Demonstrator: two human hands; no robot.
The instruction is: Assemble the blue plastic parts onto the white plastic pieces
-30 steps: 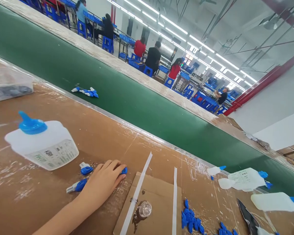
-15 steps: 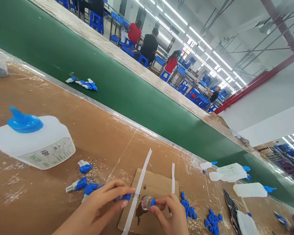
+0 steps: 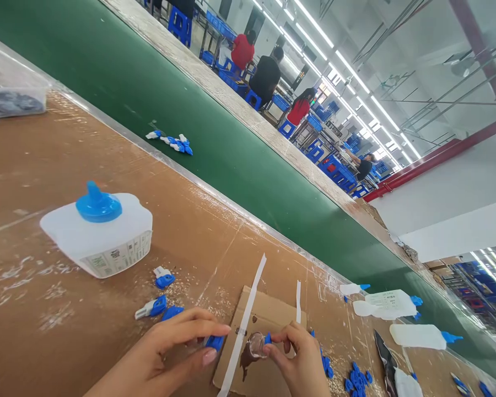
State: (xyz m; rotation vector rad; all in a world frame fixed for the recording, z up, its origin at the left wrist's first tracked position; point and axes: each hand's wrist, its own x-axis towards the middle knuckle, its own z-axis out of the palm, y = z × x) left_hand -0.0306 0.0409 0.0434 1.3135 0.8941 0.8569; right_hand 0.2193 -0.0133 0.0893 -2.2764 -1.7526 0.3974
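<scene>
My left hand [image 3: 177, 353] is closed, pinching a blue plastic piece [image 3: 214, 342] between thumb and fingers beside a cardboard sheet [image 3: 268, 309]. Between the fingertips of my right hand [image 3: 300, 355] is a small blue plastic part [image 3: 268, 338], held at the rim of a small clear round cup [image 3: 256, 346]. A dark brown stain [image 3: 247, 359] spreads on the cardboard next to the cup. Left of my left hand lie blue-and-white pieces [image 3: 152, 306], partly hidden by that hand. More loose blue parts [image 3: 357, 379] are piled to the right.
A white jug with a blue cap [image 3: 103, 234] stands at left. A clear plastic bin [image 3: 14, 102] sits behind it. White bottles [image 3: 417, 336] lie at right, near a black-and-white pouch [image 3: 386, 358]. A green conveyor belt [image 3: 240, 171] crosses behind, carrying blue-and-white pieces [image 3: 177, 144]. Several people sit beyond.
The view has turned left, so the near things appear farther right. My right hand has brought the small blue part slightly, still at the cup's rim; both hands keep their holds.
</scene>
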